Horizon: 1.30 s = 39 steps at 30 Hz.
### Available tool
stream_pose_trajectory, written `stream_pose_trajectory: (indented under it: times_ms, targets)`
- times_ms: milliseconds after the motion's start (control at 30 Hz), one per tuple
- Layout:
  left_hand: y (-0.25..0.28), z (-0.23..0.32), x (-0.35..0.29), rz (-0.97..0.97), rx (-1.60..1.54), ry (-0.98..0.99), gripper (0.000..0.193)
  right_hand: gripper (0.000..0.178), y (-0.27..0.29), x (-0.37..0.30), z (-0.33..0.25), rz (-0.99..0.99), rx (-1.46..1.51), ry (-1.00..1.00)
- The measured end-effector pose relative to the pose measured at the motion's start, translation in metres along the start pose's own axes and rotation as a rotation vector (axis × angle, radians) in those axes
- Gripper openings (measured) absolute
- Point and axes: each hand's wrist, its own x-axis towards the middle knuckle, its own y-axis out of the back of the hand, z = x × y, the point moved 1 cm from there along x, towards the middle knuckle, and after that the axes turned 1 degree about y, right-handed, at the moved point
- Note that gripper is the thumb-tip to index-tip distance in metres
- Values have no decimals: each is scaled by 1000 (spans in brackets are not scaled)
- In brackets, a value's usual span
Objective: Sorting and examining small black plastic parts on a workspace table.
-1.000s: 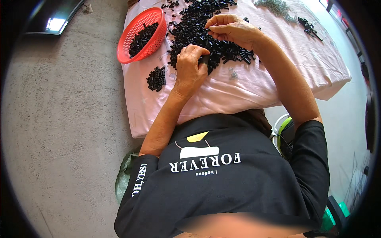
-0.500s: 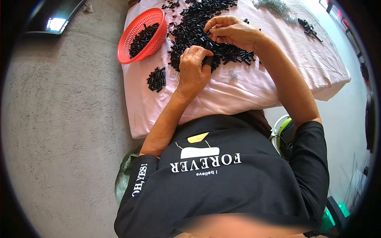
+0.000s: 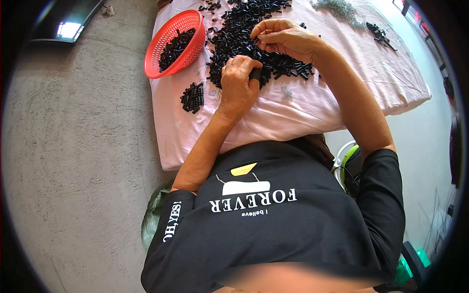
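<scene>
A large heap of small black tube-like pieces (image 3: pixel 234 34) covers the middle of the pink cloth. At the heap's near edge is my left hand (image 3: pixel 239 78), its fingers curled closed, with a dark band around the thumb. Whatever those fingers hold is hidden against the black pieces. Just right of it and farther off, my right hand (image 3: pixel 281 38) hovers over the heap. Its thumb and index finger are pinched together, and anything between them is too small to name. A few tiny clear pieces (image 3: pixel 287 92) lie on the cloth near my right forearm.
A red plastic basket (image 3: pixel 152 53) holding more black pieces stands left of the heap. A small black cluster (image 3: pixel 192 97) lies nearer me. Toward the far right are a clear, silvery pile (image 3: pixel 339 10) and another black cluster (image 3: pixel 381 36). The cloth-covered table (image 3: pixel 391 93) ends before my body.
Almost nothing differs. Both hands keep their places and closed finger poses, with only very slight finger movement; the heap and basket look the same.
</scene>
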Motion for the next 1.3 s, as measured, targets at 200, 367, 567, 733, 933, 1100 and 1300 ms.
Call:
stream_pose_trajectory:
  times_ms: [200,367,567,733,933,1100,1300]
  targets:
    - [2,7,2,-9,10,1,28,17,3,1,2,-11,-1,6]
    - [1,4,-2,-36,0,-23,25,17,4,1,3,42,25,-15]
    - [1,19,-8,-133,20,-73,29,18,2,1,3,12,12,3]
    - [2,32,-8,-216,-6,-103,29,18,5,4,5,-15,9,-8]
    - [-6,36,-4,-242,-56,-138,33,19,9,4,7,-45,-26,13]
    - [-7,38,-5,-279,-52,-161,35,19,5,4,5,-24,4,15]
    - [-9,33,-8,-273,-29,-133,34,19,6,3,6,-15,-27,-2]
